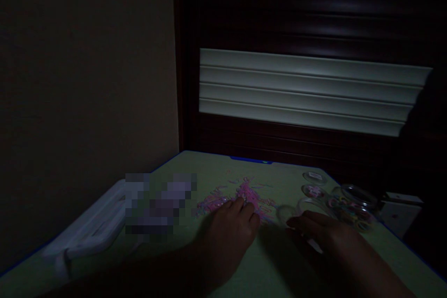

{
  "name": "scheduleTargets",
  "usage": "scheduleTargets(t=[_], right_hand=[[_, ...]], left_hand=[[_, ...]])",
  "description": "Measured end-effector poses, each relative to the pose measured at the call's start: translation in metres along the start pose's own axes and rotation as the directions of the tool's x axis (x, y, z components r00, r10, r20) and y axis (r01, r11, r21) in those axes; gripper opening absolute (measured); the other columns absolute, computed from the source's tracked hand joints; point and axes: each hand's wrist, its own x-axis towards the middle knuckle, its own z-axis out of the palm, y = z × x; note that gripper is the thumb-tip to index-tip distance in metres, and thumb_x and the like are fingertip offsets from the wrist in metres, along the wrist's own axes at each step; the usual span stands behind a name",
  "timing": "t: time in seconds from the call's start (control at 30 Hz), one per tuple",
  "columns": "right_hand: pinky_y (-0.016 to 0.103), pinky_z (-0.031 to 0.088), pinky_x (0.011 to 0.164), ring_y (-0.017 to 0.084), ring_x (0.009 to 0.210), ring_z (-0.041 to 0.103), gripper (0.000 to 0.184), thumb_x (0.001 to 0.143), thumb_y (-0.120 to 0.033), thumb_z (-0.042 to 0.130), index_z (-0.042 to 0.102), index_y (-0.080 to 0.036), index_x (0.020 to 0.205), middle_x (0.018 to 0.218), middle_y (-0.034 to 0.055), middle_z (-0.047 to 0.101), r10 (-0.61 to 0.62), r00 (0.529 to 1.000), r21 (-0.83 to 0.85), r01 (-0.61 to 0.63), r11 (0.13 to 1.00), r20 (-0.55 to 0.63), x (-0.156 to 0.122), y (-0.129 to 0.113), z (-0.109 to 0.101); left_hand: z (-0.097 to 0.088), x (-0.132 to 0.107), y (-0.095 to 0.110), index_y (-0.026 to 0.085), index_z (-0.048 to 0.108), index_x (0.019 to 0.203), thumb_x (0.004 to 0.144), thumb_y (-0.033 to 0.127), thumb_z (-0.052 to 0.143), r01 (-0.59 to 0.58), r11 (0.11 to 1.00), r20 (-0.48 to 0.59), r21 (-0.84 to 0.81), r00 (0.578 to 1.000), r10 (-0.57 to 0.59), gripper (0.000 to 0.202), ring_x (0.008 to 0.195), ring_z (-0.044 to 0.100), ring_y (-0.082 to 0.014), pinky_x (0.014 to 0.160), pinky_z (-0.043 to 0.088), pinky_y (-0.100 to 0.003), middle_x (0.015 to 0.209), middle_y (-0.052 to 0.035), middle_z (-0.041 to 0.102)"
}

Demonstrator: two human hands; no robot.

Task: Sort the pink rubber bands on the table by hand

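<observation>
Tabletop, green, by dim shutter; left hand flat on pink bands, right hand, grip unclear.

The left hand and the right hand are bare. The left forearm and the right forearm are bare too, right to the near edge of the view. In the dim light all four are dark shapes. Finger outlines and knuckles show, but finer detail cannot be made out.
</observation>
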Motion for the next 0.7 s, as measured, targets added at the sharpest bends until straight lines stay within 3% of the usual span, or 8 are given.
scheduleTargets(t=[0.17,0.43,0.7], right_hand=[[0.025,0.044,0.058,0.015,0.063,0.059,0.024,0.078,-0.010,0.042,0.063,-0.021,0.081,0.073,0.0040,0.061,-0.033,0.999,0.023,0.034,0.999,-0.006,0.000,0.001,0.002],[0.026,0.045,0.060,0.016,0.064,0.059,0.023,0.080,-0.011,0.040,0.061,-0.021,0.081,0.077,0.0050,0.061,-0.031,0.998,0.012,0.030,0.999,0.056,0.001,0.005,0.004],[0.025,0.044,0.056,0.016,0.061,0.059,0.023,0.079,-0.011,0.041,0.062,-0.020,0.078,0.073,0.0051,0.061,-0.019,1.000,-0.004,0.019,1.000,0.009,0.001,0.003,0.006]], left_hand=[[0.005,-0.001,0.005,0.014,0.057,0.086,0.083,0.008,0.050,-0.011,0.997,-0.007,0.081,1.000,0.011,0.010,0.092,0.052,-0.0242,0.077,0.042,-0.037,0.089,-0.0078,0.058],[0.008,0.001,0.007,0.015,0.057,0.093,0.082,0.009,0.051,0.007,0.992,0.067,0.122,0.998,-0.015,0.014,0.093,0.052,-0.0235,0.079,0.041,-0.037,0.093,-0.0077,0.059],[0.012,0.001,0.006,0.013,0.059,0.090,0.083,0.009,0.048,-0.004,0.994,0.087,0.112,0.996,-0.006,0.014,0.094,0.052,-0.0228,0.082,0.039,-0.036,0.094,-0.0094,0.059]])
